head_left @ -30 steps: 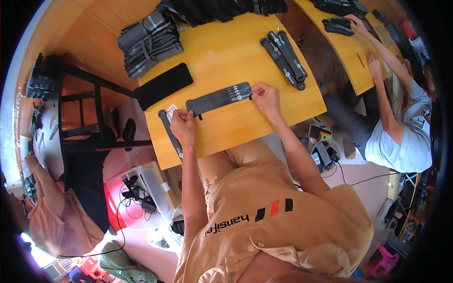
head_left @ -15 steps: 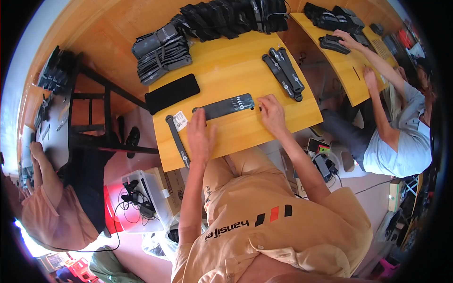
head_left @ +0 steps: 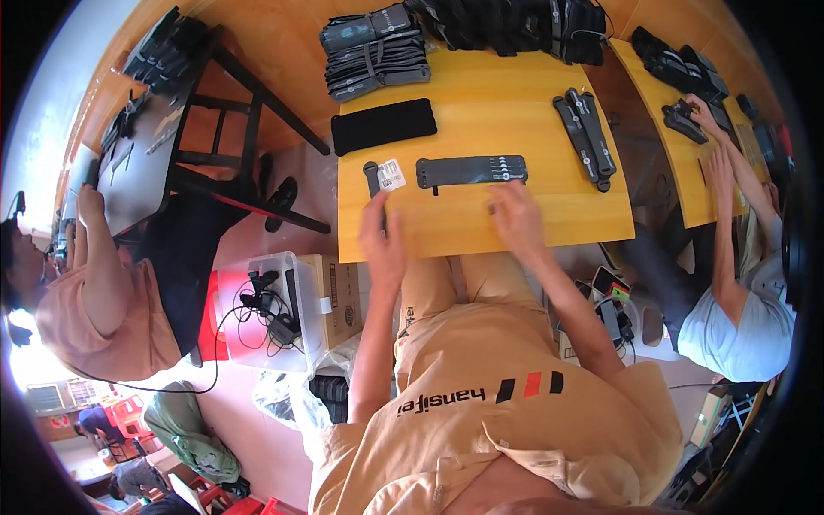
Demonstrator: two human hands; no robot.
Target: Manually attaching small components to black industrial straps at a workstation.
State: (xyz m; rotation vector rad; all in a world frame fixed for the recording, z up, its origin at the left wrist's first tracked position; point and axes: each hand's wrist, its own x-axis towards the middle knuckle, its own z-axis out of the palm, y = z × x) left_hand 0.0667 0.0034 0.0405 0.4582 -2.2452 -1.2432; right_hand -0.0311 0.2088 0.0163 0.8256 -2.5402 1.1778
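Observation:
A wide dark grey strap (head_left: 468,172) with white print lies flat across the middle of the yellow table. A small black tab (head_left: 435,190) sticks out below its left part. My right hand (head_left: 519,221) is just below the strap's right end, its slightly blurred fingers loosely bent and apart, with nothing visible in them. My left hand (head_left: 382,245) is open over a narrow grey strap (head_left: 372,178) near the table's left side. It covers the strap's lower part; whether the fingers touch it I cannot tell. A white printed label (head_left: 390,174) lies beside that strap.
A black pouch (head_left: 384,127) lies behind the label. Bundled grey straps (head_left: 376,60) and black ones (head_left: 506,26) line the back; several narrow straps (head_left: 588,137) lie at right. Co-workers sit at a dark table (head_left: 146,163) and another yellow table (head_left: 669,154). A clear bin (head_left: 313,309) stands below.
The view has swung, so everything sits farther right in it. My left hand has left the wide strap for the narrow one. My right hand has drawn back from the wide strap's end toward me.

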